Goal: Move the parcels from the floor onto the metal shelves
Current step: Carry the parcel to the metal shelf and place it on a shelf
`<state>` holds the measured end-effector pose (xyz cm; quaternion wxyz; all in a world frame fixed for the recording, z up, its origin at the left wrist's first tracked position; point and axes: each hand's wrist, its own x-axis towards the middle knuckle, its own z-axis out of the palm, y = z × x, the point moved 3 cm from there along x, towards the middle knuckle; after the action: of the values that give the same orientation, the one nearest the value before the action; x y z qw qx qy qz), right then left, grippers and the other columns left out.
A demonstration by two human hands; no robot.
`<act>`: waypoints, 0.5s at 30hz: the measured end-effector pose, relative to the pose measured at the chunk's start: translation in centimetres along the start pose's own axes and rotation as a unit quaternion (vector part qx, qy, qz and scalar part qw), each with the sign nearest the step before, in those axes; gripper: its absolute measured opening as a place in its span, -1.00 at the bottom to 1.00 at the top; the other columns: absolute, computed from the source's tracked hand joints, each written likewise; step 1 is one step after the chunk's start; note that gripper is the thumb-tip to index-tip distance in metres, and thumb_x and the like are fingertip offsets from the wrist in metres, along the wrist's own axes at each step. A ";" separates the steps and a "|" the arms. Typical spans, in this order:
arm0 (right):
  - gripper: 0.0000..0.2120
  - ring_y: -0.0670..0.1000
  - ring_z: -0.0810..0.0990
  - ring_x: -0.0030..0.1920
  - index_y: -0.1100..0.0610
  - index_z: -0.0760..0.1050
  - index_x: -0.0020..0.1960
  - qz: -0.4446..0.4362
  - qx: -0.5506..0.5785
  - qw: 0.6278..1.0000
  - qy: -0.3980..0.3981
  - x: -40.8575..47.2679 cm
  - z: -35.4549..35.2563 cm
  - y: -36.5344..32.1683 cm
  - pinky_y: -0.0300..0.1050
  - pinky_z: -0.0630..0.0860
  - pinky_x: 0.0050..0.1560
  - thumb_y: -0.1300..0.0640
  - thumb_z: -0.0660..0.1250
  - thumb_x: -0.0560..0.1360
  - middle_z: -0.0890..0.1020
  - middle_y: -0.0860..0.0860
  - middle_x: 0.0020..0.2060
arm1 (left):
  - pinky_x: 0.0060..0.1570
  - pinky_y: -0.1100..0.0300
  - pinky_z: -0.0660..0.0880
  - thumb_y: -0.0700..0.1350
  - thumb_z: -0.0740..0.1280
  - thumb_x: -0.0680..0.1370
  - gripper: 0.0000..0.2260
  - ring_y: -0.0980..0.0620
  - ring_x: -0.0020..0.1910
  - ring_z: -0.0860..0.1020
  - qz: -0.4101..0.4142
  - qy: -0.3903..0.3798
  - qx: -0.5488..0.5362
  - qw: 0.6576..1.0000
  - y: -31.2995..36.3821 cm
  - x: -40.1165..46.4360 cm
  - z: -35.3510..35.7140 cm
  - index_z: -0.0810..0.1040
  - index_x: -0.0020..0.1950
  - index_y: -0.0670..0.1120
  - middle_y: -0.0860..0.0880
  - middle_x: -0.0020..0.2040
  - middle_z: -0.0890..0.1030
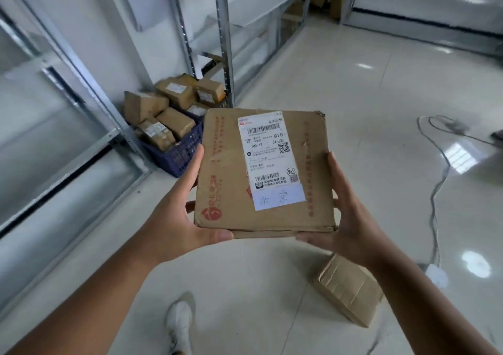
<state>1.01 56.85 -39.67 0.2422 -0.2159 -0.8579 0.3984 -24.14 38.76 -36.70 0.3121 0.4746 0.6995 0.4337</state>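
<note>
I hold a flat brown cardboard parcel (226,169) with a white shipping label in front of me, above the floor. My left hand (182,213) grips its left edge, thumb under the near corner. My right hand (345,218) grips its right edge. A smaller taped cardboard parcel (349,289) lies on the tiled floor below my right forearm. The metal shelves (81,87) run along the left wall, with more shelf uprights (226,41) further back.
A blue plastic crate (177,153) heaped with several brown parcels stands on the floor by the shelf upright. A grey cable (438,191) trails across the glossy floor at right. My white shoe (178,324) is at the bottom. More boxes are stacked far back.
</note>
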 end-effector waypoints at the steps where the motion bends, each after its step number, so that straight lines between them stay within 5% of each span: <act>1: 0.33 0.04 0.48 0.56 0.00 -0.28 0.71 -0.007 0.003 1.000 -0.013 0.7 -0.1 -1.9 -0.22 0.55 0.35 -0.38 0.56 0.33 0.22 0.01 0.70 | 0.41 0.27 0.51 0.19 0.70 0.20 0.29 0.38 0.60 0.31 -0.003 0.023 0.004 1.000 1.3 -1.5 -1.3 -0.13 0.67 0.42 0.47 0.63 0.24; 4: 0.34 -0.17 0.42 0.57 -0.19 -0.29 0.69 -0.029 0.026 0.998 -0.055 3.0 0.2 -8.2 -0.43 0.43 0.34 -0.24 0.60 0.26 0.16 -0.17 0.69 | 0.41 0.25 0.46 0.20 0.72 0.19 0.30 0.46 0.58 0.28 -0.021 0.091 0.016 0.996 5.5 -6.6 -5.7 -0.15 0.63 0.51 0.51 0.62 0.20; 7: 0.35 -0.20 0.37 0.59 -0.28 -0.28 0.68 -0.067 0.054 0.991 -0.102 5.3 0.9 -14.9 -0.43 0.42 0.36 -0.23 0.62 0.23 0.14 -0.27 0.69 | 0.44 0.20 0.42 0.25 0.70 0.11 0.30 0.51 0.51 0.35 -0.043 0.160 0.026 0.986 9.4 -11.9 -10.3 -0.14 0.57 0.59 0.60 0.55 0.25; 15: 0.36 -0.49 0.23 0.53 -0.56 -0.28 0.56 -0.148 0.140 0.957 -0.206 9.7 4.7 -32.0 -0.63 0.28 0.31 -0.30 0.66 0.14 0.07 -0.63 0.56 | 0.45 -0.11 0.54 0.26 0.73 0.04 0.32 0.34 0.46 0.51 -0.075 0.333 0.044 0.939 18.0 -25.3 -19.9 -0.09 0.54 0.64 0.53 0.52 0.38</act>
<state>-15.08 40.75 -14.71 0.1439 0.0360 -0.8474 0.5099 -24.91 12.03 -11.27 0.0716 0.2620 0.8155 0.5110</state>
